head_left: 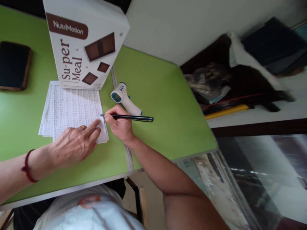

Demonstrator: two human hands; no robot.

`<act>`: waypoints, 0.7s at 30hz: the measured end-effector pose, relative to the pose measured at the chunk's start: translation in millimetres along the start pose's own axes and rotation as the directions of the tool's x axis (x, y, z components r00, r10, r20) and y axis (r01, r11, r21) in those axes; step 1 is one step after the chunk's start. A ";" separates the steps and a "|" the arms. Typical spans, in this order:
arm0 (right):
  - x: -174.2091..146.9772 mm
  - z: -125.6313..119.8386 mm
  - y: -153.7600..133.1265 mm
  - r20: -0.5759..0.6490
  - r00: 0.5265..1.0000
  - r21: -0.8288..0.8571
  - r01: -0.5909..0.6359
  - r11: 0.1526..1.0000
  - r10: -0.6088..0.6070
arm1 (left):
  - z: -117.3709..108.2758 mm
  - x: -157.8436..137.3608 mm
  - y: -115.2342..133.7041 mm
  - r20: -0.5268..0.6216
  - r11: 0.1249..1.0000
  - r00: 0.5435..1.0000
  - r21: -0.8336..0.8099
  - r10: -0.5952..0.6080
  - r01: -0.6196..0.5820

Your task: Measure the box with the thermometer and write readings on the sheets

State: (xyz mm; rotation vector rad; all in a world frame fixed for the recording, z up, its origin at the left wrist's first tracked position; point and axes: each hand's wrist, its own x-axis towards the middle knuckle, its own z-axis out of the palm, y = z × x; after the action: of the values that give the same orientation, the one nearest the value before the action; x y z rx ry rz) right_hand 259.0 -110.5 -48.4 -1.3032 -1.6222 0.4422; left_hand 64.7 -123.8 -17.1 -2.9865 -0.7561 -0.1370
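My right hand (121,126) is closed round a black pen (137,118), its tip at the right edge of the top sheet of paper (76,108). Rows of small handwriting cover most of that sheet, which lies on a few others. Pressed on the lower part of the paper is my left hand (76,142), empty, its index finger stretched toward the pen tip and the other fingers partly bent. Just beyond my right hand lies a white and blue infrared thermometer (123,97). A white NutriMotion box (76,68) stands on the top end of the sheets.
A phone in a brown-edged case (14,65) lies on the green table (163,95) at the left. Right of the table, a dark shelf (216,54) holds bags and cloth. Below it is a yellow bar-like object (227,111). A pale wall borders the table's far side.
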 end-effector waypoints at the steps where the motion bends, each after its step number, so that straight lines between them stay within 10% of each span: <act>1: 0.0 0.0 -0.2 0.001 1.000 0.008 0.004 1.000 -0.004 | -0.2 0.1 0.2 -0.001 1.000 1.000 0.003 -0.001 0.001; 16: 3.6 -14.1 -5.2 -0.101 0.994 -0.033 0.033 0.999 -0.036 | -5.1 0.6 -4.6 0.082 0.988 0.996 -0.149 -0.039 0.051; 21: 6.1 -36.1 -14.2 -0.058 0.951 -0.298 0.274 0.914 -0.304 | -18.3 2.8 -46.6 0.167 0.678 0.982 -0.713 -0.084 0.179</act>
State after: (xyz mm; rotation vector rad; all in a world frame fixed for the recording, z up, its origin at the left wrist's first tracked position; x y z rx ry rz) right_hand 282.0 -120.2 -18.1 -1.2420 -1.8021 -0.0452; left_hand 43.6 -82.9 2.9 -3.7120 -1.1702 -0.3422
